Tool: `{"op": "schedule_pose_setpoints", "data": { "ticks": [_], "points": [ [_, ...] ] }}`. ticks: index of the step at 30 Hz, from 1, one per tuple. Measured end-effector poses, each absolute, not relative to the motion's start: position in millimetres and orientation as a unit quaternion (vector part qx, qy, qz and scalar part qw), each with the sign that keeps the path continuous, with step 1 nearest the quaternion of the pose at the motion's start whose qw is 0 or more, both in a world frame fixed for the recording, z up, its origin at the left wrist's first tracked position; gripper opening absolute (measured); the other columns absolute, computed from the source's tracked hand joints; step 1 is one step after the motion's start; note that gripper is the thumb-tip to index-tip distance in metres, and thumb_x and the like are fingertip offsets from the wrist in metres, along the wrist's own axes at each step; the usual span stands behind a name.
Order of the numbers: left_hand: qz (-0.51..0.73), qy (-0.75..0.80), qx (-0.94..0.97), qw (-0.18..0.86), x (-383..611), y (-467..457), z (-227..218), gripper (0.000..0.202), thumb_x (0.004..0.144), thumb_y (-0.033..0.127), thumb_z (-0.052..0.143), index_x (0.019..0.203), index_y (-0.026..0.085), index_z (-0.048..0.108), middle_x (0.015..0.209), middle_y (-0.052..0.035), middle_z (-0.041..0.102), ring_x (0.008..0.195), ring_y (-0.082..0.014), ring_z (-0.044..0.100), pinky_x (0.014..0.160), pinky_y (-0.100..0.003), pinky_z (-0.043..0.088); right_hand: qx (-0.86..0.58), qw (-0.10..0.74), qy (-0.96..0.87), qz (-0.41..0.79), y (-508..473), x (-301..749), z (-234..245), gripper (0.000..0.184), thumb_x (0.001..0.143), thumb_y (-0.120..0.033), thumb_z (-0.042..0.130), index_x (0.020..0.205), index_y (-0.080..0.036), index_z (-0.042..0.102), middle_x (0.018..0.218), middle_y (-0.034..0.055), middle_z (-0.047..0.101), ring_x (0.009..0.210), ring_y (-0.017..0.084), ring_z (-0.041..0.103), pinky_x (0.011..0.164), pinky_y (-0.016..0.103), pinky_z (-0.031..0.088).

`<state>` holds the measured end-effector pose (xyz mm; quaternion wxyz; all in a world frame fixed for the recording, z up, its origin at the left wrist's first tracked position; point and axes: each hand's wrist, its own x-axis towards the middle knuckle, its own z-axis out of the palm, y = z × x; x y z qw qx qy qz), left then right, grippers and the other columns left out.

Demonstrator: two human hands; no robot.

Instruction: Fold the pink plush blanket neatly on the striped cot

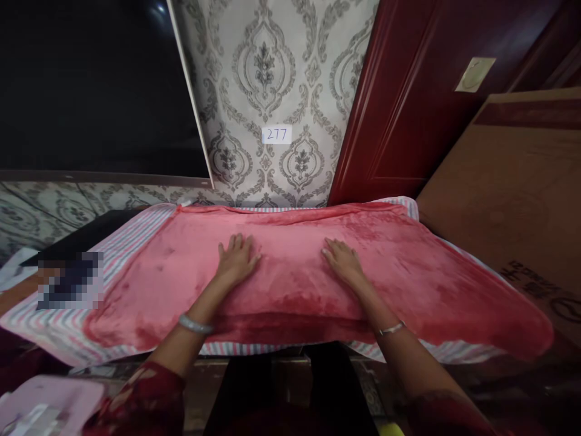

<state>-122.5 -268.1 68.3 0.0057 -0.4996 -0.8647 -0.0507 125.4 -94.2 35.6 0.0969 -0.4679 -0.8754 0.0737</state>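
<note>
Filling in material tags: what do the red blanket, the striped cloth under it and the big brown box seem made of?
Red blanket: soft plush, likely synthetic fleece; light and dark brushed patches suggest a pile.
Striped cloth: matte fabric with limp edges; cotton or blend, can't tell.
Brown box: probably cardboard; flat, matte brown panel with dark printing.

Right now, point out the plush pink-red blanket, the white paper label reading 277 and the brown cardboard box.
Plush pink-red blanket point(291, 266), head view: middle of its surface.
White paper label point(276, 134), head view: its handwritten number.
Brown cardboard box point(503, 203), head view: its large side.
</note>
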Motion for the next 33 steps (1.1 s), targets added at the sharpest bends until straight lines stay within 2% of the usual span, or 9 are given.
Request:
{"op": "schedule_pose_setpoints", "data": {
  "ticks": [3, 6, 11, 17, 22, 27, 29, 31, 33],
  "points": [
    [-0.052, -0.855, -0.515, 0.007, -128.8, -232.9, 81.7, 0.068, 0.101, 0.051, 0.034, 0.159, 0.017, 0.031, 0.168, -0.0196, 0.020, 0.156, -0.0344, 0.016, 0.123, -0.065, 0.015, -0.481, 0.108, -0.867, 0.071, -80.9, 95.7, 54.9, 0.057, 0.106, -0.046, 0.030, 0.159, -0.025, 0.038, 0.164, 0.0120, 0.033, 0.151, 0.033, 0.027, 0.118, 0.059, 0.026],
    [-0.051, -0.868, -0.494, 0.016, -144.2, -207.8, 74.5, 0.066, 0.101, 0.053, 0.033, 0.157, 0.020, 0.037, 0.167, -0.0174, 0.023, 0.156, -0.0362, 0.017, 0.121, -0.068, 0.014, -0.500, 0.101, -0.857, 0.075, -72.0, 75.7, 51.8, 0.058, 0.106, -0.051, 0.029, 0.158, -0.027, 0.039, 0.164, 0.0102, 0.033, 0.152, 0.036, 0.025, 0.118, 0.062, 0.022],
    [-0.096, -0.879, -0.466, -0.001, -170.0, -201.9, 37.7, 0.066, 0.101, 0.057, 0.026, 0.156, 0.023, 0.038, 0.166, -0.0147, 0.030, 0.155, -0.0361, 0.020, 0.114, -0.065, 0.034, -0.506, 0.119, -0.853, 0.044, -62.5, 74.1, 12.6, 0.058, 0.105, -0.054, 0.029, 0.157, -0.028, 0.041, 0.163, 0.0074, 0.037, 0.150, 0.034, 0.027, 0.118, 0.059, 0.023],
    [-0.127, -0.876, -0.464, 0.015, -175.1, -202.2, 29.0, 0.062, 0.101, 0.053, 0.027, 0.154, 0.025, 0.041, 0.162, -0.0127, 0.038, 0.152, -0.0330, 0.028, 0.109, -0.060, 0.044, -0.503, 0.153, -0.851, 0.016, -57.5, 74.3, -3.9, 0.059, 0.104, -0.055, 0.031, 0.155, -0.028, 0.044, 0.161, 0.0092, 0.040, 0.148, 0.035, 0.031, 0.116, 0.060, 0.025],
    [-0.145, -0.877, -0.458, -0.006, -173.1, -202.7, 37.7, 0.058, 0.102, 0.046, 0.028, 0.154, 0.025, 0.042, 0.163, -0.0110, 0.038, 0.152, -0.0316, 0.027, 0.113, -0.062, 0.039, -0.505, 0.146, -0.850, 0.029, -63.9, 74.5, 3.1, 0.057, 0.106, -0.054, 0.032, 0.155, -0.027, 0.044, 0.161, 0.0080, 0.040, 0.149, 0.035, 0.029, 0.117, 0.059, 0.024],
    [-0.204, -0.869, -0.451, 0.017, -152.3, -214.5, 74.4, 0.053, 0.096, 0.028, 0.046, 0.145, 0.012, 0.053, 0.161, -0.0221, 0.036, 0.151, -0.0379, 0.029, 0.119, -0.068, 0.024, -0.508, 0.114, -0.853, 0.049, -70.5, 77.2, 23.4, 0.057, 0.107, -0.050, 0.030, 0.158, -0.025, 0.039, 0.163, 0.0084, 0.036, 0.151, 0.034, 0.027, 0.119, 0.057, 0.022],
    [-0.272, -0.834, -0.480, 0.018, -126.7, -229.0, 95.7, 0.043, 0.092, 0.022, 0.050, 0.131, 0.010, 0.065, 0.148, -0.0215, 0.054, 0.142, -0.0353, 0.045, 0.119, -0.058, 0.033, -0.515, 0.100, -0.849, 0.063, -78.0, 74.4, 34.4, 0.058, 0.107, -0.049, 0.029, 0.158, -0.023, 0.038, 0.163, 0.0113, 0.034, 0.152, 0.034, 0.026, 0.120, 0.058, 0.022],
    [-0.322, -0.777, -0.541, -0.019, -89.3, -253.2, 117.3, 0.031, 0.094, 0.023, 0.050, 0.115, 0.018, 0.072, 0.121, -0.0105, 0.073, 0.117, -0.0234, 0.065, 0.105, -0.039, 0.051, -0.500, 0.100, -0.858, 0.064, -92.7, 68.6, 40.9, 0.059, 0.107, -0.049, 0.028, 0.159, -0.023, 0.036, 0.165, 0.0134, 0.031, 0.152, 0.035, 0.024, 0.119, 0.059, 0.023],
    [-0.471, -0.577, -0.651, -0.148, -44.9, -286.1, 138.0, 0.024, 0.094, 0.030, 0.057, 0.104, 0.016, 0.074, 0.104, -0.0101, 0.076, 0.099, -0.0224, 0.070, 0.091, -0.036, 0.057, -0.431, 0.110, -0.895, 0.040, -114.4, 61.5, 39.0, 0.060, 0.107, -0.050, 0.031, 0.161, -0.025, 0.033, 0.166, 0.0130, 0.026, 0.153, 0.035, 0.022, 0.119, 0.059, 0.024]
  ]
}}
